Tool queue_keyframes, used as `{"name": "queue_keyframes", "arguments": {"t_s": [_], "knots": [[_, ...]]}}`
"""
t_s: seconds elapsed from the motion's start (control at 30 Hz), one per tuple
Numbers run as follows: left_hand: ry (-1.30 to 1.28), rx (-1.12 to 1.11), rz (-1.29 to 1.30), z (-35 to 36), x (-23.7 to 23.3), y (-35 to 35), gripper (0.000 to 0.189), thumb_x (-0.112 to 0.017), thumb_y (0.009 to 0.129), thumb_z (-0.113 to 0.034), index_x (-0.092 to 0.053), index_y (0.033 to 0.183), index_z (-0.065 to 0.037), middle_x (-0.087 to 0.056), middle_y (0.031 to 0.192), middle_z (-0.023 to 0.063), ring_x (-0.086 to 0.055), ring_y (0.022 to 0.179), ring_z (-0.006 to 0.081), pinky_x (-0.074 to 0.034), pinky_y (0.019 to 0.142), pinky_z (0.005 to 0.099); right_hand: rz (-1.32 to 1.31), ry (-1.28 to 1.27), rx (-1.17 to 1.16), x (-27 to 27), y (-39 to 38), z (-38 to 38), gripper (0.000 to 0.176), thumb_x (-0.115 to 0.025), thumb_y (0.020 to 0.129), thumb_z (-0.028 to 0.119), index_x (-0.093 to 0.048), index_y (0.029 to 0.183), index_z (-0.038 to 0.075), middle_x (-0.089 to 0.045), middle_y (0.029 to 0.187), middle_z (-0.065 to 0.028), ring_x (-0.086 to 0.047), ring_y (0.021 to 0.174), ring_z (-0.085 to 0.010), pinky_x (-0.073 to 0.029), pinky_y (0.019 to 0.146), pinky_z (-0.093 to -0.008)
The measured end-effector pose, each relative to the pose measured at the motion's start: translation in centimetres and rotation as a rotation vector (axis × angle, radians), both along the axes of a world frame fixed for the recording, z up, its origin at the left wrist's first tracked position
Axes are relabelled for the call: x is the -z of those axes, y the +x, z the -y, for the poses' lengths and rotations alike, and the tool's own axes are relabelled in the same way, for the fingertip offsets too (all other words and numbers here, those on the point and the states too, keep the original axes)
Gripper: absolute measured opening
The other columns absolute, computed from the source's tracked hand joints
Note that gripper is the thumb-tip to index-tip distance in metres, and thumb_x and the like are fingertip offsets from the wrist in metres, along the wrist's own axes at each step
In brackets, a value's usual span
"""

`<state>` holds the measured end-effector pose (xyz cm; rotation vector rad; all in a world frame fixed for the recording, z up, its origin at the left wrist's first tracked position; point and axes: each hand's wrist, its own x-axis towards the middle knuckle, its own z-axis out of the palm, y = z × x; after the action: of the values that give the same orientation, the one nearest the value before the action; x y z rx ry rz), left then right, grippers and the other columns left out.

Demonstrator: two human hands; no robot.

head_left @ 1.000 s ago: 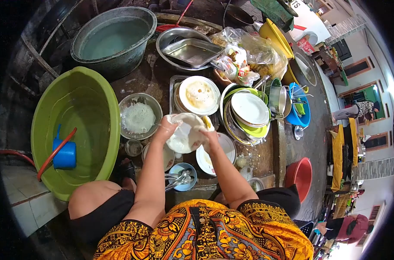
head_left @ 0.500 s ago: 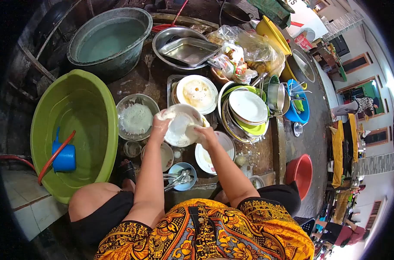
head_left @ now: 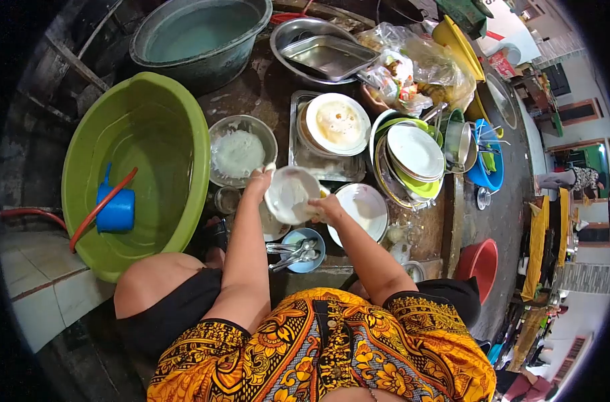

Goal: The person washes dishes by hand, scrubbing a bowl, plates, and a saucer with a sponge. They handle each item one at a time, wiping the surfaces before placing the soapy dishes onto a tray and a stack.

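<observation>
A soapy white bowl (head_left: 289, 194) is tilted between my two hands. My left hand (head_left: 259, 183) grips its left rim, with some suds on the fingers. At the right rim, my right hand (head_left: 326, 207) is closed on the bowl's edge; a bit of something yellow shows by its fingers. Just left and above is a metal basin (head_left: 240, 151) of suds. A white plate (head_left: 365, 213) lies beside my right hand. Below the bowl stands a light blue bowl (head_left: 304, 264) holding several spoons. Behind, a stack of plates (head_left: 338, 124) with foamy residue rests in a metal tray (head_left: 296, 149).
A green tub (head_left: 201, 154) with a blue dipper (head_left: 115, 210) is at left, a grey basin of water (head_left: 214, 65) behind it. Stacked dishes (head_left: 415, 153), plastic bags (head_left: 432, 74) and a red basin (head_left: 477, 268) are at right. Two people show at far right.
The head view has shifted, so the scene sits further right. The bowl has turned and dropped lower relative to the dishes, and my hands grip its sides more squarely.
</observation>
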<state>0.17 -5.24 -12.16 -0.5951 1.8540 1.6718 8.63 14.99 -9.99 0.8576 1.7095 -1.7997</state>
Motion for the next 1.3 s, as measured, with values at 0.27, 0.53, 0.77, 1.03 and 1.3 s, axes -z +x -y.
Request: {"name": "queue_keyframes", "arguments": {"t_s": [0.27,0.53,0.77,1.03,1.3], "knots": [[-0.311,0.547,-0.096,0.5,1.4,2.1,0.028,-0.054,0.075,-0.027,-0.063,0.095,-0.01,-0.059,0.099,0.0177,-0.057,0.091,0.0311,-0.044,0.077,0.0374,0.165,0.202,-0.319,6.0,3.6,3.0,0.033,-0.072,0.065,0.014,-0.059,0.088,-0.005,-0.062,0.075,-0.0131,-0.061,0.057,-0.0238,-0.051,0.04,-0.0357],[-0.601,0.531,-0.116,0.4,3.0,3.4,0.02,-0.052,0.077,-0.02,-0.062,0.093,-0.015,-0.058,0.101,0.0129,-0.055,0.095,0.0306,-0.044,0.08,0.0411,-0.073,0.345,-0.107,12.9,4.3,1.3,0.046,-0.066,0.072,0.038,-0.057,0.097,0.0,-0.06,0.078,-0.0114,-0.06,0.063,-0.0187,-0.052,0.05,-0.0346],[-0.742,0.431,-0.136,0.0,1.7,3.5,0.02,-0.053,0.077,-0.015,-0.061,0.096,-0.013,-0.057,0.103,0.0153,-0.054,0.098,0.0308,-0.044,0.081,0.0413,-0.303,1.066,-0.274,0.0,-3.2,-2.5,0.053,-0.061,0.072,0.02,-0.041,0.115,-0.003,-0.056,0.091,-0.0242,-0.054,0.087,-0.0374,-0.046,0.074,-0.0407],[-0.507,0.307,-0.333,-3.5,1.7,2.5,0.027,-0.056,0.078,-0.023,-0.059,0.099,-0.006,-0.06,0.095,0.0165,-0.056,0.09,0.0311,-0.042,0.079,0.0373,-0.434,1.46,-0.634,-3.7,-10.4,-5.2,0.062,-0.062,0.065,0.007,-0.039,0.122,0.009,-0.053,0.103,-0.0182,-0.045,0.107,-0.0336,-0.043,0.083,-0.0386],[-0.249,0.209,-0.306,-6.4,0.8,0.8,0.027,-0.054,0.078,-0.023,-0.059,0.101,-0.008,-0.062,0.092,0.0129,-0.058,0.085,0.0277,-0.043,0.076,0.0346,-0.51,1.467,-1.051,-3.5,-13.2,-5.3,0.051,-0.057,0.071,0.016,-0.043,0.12,0.008,-0.058,0.094,-0.0156,-0.052,0.097,-0.0311,-0.046,0.076,-0.0378]]}}
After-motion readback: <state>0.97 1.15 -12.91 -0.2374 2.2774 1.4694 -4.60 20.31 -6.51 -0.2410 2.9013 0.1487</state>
